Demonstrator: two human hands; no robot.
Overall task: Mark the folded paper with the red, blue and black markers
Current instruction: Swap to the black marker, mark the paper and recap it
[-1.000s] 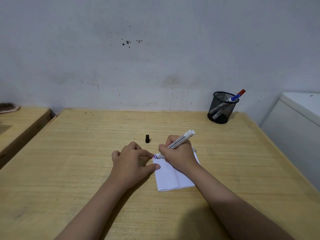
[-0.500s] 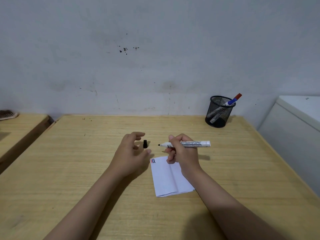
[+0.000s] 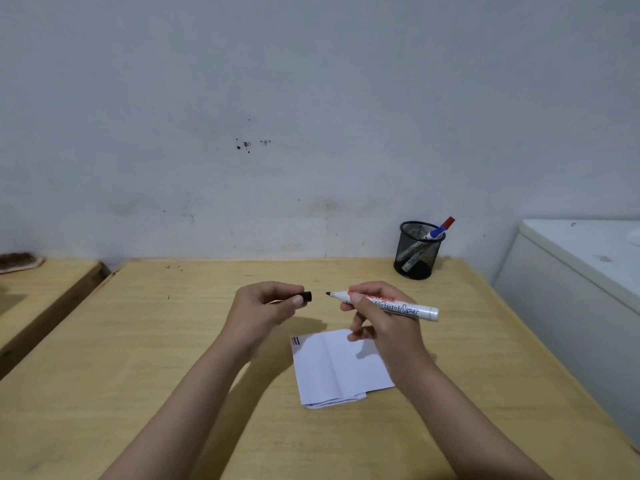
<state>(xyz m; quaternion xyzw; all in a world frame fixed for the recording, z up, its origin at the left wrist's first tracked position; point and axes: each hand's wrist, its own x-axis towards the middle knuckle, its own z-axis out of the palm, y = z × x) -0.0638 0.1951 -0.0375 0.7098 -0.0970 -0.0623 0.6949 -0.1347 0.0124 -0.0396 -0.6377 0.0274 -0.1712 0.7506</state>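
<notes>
The folded white paper [image 3: 332, 368] lies on the wooden table [image 3: 138, 341] with small red, blue and black lines at its top left corner. My right hand [image 3: 384, 317] holds the uncapped black marker [image 3: 398, 306] level above the paper, tip pointing left. My left hand [image 3: 266, 306] grips the black cap [image 3: 306, 296], its open end facing the marker tip a short gap away. The red marker [image 3: 448, 222] and the blue marker [image 3: 435, 233] stand in the black mesh cup [image 3: 417, 252].
The mesh cup stands at the table's back right near the wall. A white cabinet [image 3: 571, 289] flanks the table's right edge. A second wooden surface [image 3: 41, 289] sits to the left, with a brush [image 3: 19, 261] on it.
My right hand lifted the black marker off the paper and turned it level. My left hand left the paper, picked the black cap up from the table and brought it near the tip.
</notes>
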